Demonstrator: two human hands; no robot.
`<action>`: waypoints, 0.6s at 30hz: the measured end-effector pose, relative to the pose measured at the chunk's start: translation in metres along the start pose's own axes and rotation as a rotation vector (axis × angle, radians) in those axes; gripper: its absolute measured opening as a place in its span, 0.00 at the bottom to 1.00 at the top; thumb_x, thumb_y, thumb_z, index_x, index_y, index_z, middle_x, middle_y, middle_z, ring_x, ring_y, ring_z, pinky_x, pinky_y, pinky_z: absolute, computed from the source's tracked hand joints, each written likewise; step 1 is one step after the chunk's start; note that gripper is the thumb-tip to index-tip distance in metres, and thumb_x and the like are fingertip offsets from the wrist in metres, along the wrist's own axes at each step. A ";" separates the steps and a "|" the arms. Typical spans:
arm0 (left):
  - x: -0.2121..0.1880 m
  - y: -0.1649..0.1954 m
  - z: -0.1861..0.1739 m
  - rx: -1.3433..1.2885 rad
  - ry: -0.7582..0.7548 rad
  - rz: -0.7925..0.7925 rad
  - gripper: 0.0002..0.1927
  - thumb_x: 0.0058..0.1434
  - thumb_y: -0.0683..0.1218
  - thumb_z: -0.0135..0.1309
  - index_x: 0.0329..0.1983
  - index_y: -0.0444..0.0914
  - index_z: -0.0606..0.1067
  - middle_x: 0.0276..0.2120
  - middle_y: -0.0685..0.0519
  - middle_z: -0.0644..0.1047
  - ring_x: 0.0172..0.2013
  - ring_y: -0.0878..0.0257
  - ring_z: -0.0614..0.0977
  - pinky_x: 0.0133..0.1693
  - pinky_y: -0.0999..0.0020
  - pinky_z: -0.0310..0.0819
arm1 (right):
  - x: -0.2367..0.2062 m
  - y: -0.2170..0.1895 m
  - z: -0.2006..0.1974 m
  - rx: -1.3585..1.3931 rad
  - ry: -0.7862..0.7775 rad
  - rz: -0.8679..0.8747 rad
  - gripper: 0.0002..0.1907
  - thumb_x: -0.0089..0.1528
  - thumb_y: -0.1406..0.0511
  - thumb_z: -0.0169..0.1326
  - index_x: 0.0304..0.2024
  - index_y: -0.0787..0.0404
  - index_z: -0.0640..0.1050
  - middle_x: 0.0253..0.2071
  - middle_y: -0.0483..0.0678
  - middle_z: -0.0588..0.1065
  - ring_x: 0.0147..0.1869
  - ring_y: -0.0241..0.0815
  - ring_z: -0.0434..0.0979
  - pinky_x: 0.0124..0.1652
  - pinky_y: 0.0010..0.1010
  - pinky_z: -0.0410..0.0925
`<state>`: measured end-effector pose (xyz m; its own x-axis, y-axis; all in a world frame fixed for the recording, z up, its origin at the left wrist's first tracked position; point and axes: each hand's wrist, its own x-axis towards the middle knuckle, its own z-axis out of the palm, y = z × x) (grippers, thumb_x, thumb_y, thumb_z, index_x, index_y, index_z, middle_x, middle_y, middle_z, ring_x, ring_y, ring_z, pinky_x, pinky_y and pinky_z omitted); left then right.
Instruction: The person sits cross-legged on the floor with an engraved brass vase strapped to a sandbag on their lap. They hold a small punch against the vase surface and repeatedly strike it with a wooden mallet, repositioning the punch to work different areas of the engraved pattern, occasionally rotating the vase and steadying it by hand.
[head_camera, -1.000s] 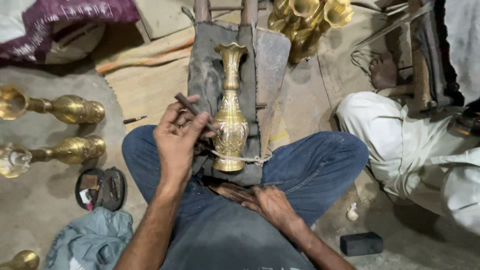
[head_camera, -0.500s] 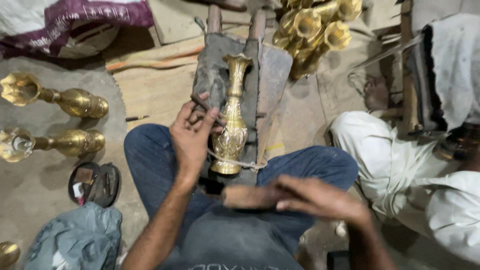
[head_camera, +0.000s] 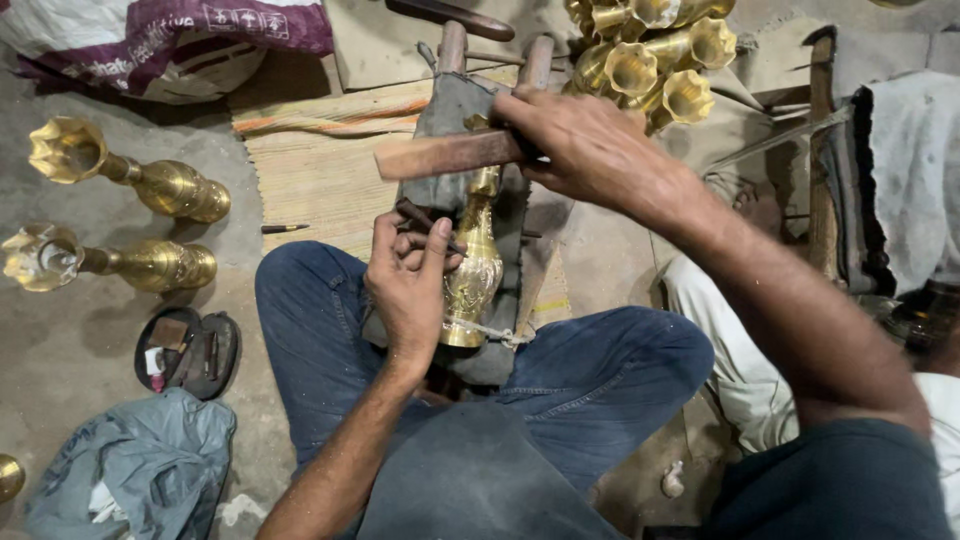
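Head view: one brass vase lies on your padded stand; two more vases on the floor. Your left hand pinches one punch against it. Your right hand, low before, now grips one mallet raised above.

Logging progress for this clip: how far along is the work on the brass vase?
Looks done: two brass vases lie finished-looking on the floor at left, with more piled at the top. In hand: the left hand sets a dark chisel against the brass vase tied on the padded stand, and the right hand holds a wooden mallet above it. How much of this vase's pattern remains cannot be told.
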<state>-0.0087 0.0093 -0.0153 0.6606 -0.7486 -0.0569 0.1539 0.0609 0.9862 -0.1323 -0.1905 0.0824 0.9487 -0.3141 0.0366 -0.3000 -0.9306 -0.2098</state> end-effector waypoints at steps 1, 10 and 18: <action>0.000 0.001 0.000 -0.014 -0.001 -0.013 0.11 0.70 0.41 0.57 0.48 0.32 0.69 0.31 0.51 0.79 0.32 0.68 0.85 0.32 0.74 0.84 | 0.007 -0.001 0.001 -0.068 -0.007 -0.029 0.15 0.64 0.67 0.59 0.50 0.62 0.70 0.39 0.53 0.75 0.42 0.55 0.79 0.40 0.48 0.70; 0.004 0.000 0.004 0.114 -0.026 0.049 0.13 0.71 0.43 0.56 0.52 0.31 0.70 0.31 0.51 0.81 0.33 0.69 0.86 0.34 0.74 0.85 | 0.043 0.015 -0.013 -0.254 0.028 -0.140 0.07 0.62 0.67 0.60 0.40 0.61 0.75 0.31 0.51 0.77 0.37 0.53 0.81 0.38 0.48 0.72; 0.000 -0.010 0.007 0.091 0.025 0.049 0.13 0.70 0.42 0.57 0.52 0.31 0.69 0.30 0.50 0.80 0.32 0.68 0.84 0.32 0.74 0.83 | 0.047 0.011 -0.027 -0.094 0.052 -0.088 0.20 0.57 0.62 0.68 0.48 0.62 0.78 0.34 0.55 0.80 0.37 0.57 0.81 0.34 0.50 0.72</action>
<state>-0.0150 0.0039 -0.0243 0.6842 -0.7292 -0.0114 0.0546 0.0356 0.9979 -0.0938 -0.2209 0.1080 0.9659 -0.2381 0.1022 -0.2268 -0.9676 -0.1110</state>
